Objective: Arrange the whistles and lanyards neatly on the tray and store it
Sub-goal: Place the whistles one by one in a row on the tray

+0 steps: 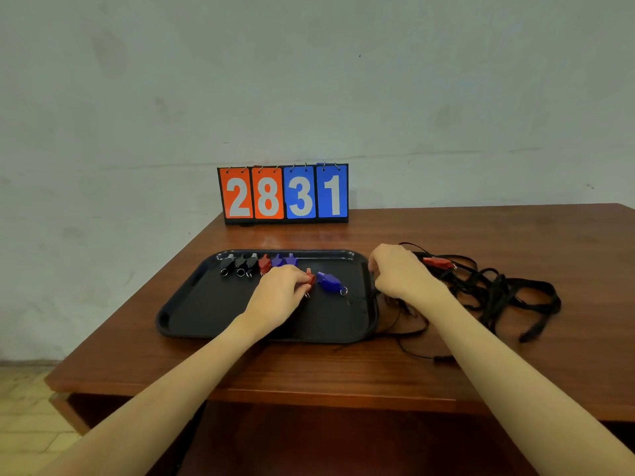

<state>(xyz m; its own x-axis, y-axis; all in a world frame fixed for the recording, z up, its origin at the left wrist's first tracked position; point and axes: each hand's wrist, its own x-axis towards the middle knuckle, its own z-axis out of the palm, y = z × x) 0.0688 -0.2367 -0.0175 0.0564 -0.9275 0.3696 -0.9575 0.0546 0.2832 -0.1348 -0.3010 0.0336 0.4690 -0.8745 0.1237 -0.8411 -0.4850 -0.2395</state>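
A black tray [192, 314] lies on the brown table. Along its far edge stands a row of whistles: three black ones [240, 264], a red one [264, 263] and two blue ones [284, 260]. My left hand [280, 290] rests in the tray with its fingers closed on a red whistle [310, 278]. A blue whistle [329, 282] with a key ring lies just right of it. My right hand [400, 273] sits at the tray's right rim, fingers curled on a black lanyard cord. A tangle of black lanyards [494, 290] lies to the right, with a red whistle [438, 261] on it.
A flip scoreboard [283, 194] reading 2831 stands at the table's back edge against the wall. The table's [309, 372] left corner and front edge are close to the tray. Thin lanyard cords [417, 353] trail over the table in front of the tray's right corner.
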